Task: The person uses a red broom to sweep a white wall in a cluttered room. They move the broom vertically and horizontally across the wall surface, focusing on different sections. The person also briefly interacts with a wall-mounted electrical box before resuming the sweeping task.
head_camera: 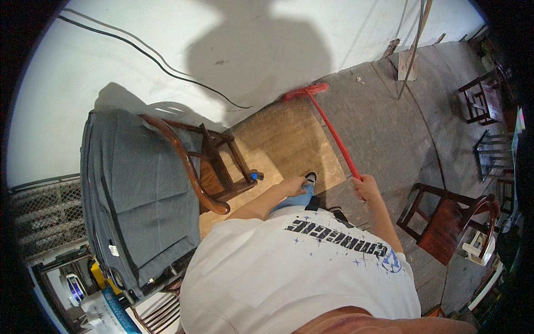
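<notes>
My right hand (367, 188) is closed around the lower end of a red handle. The handle slants up and left to the red head of a broom (306, 92), which lies along the foot of the white wall, where the tan floor sheet (288, 133) meets the grey floor. My left hand (295, 186) hangs by my jeans, above my shoe, away from the handle; its fingers are partly curled, and whether they hold anything cannot be told.
A wooden chair (217, 167) and a large grey upholstered piece (146, 188) stand to the left. At the right is another wooden chair (444, 225) beside a small white stool (479, 248). A dark cable (158, 62) hangs across the wall (137, 25).
</notes>
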Available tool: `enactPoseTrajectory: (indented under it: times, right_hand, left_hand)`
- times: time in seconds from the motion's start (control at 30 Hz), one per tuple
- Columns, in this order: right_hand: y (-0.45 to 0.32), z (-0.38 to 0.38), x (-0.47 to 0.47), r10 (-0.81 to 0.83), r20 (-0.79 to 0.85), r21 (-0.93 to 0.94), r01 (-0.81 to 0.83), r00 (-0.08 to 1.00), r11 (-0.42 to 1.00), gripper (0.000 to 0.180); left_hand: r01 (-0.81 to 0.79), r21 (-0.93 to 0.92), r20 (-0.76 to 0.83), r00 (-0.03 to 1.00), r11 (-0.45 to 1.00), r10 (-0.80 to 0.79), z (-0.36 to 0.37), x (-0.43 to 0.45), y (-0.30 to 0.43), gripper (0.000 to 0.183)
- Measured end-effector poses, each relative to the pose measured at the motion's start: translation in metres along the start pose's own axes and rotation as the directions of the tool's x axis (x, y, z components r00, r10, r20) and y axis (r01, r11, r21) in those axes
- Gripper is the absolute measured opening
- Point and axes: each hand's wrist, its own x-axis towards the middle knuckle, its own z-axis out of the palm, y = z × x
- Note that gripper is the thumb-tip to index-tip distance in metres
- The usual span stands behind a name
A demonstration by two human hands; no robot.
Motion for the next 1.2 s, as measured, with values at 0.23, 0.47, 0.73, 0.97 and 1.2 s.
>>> enactPoseTrajectory:
  times: [0.23,0.47,0.73,0.97,1.2]
  right_hand:
    - [-0.056,-0.036,-0.123,-0.047,-0.001,-0.005,0.047,0.999,0.999,0.017]
    - [-0.083,-0.069,-0.162,-0.018,0.1,0.129,0.005,0.995,0.992,0.015]
    - [-0.056,0.0,-0.024,-0.077,0.138,-0.059,0.086,0.987,0.995,0.015]
    - [-0.046,0.045,0.017,-0.013,0.182,-0.001,0.014,0.983,1.0,0.018]
    - [0.068,-0.016,0.022,0.129,0.237,0.029,-0.14,0.963,0.99,0.021]
  left_hand:
    - [-0.186,0.0,-0.103,0.977,0.983,0.185,0.022,0.025,0.003,0.036]
    - [-0.05,-0.169,-0.189,0.982,0.984,0.017,0.014,0.018,-0.002,0.032]
    - [0.045,-0.183,-0.232,0.969,0.982,-0.088,0.047,-0.007,-0.069,0.035]
    - [0.306,-0.239,-0.194,0.915,0.922,-0.354,0.025,-0.052,-0.054,0.034]
    - [0.291,-0.166,-0.237,0.916,0.942,-0.324,0.061,-0.038,-0.089,0.034]
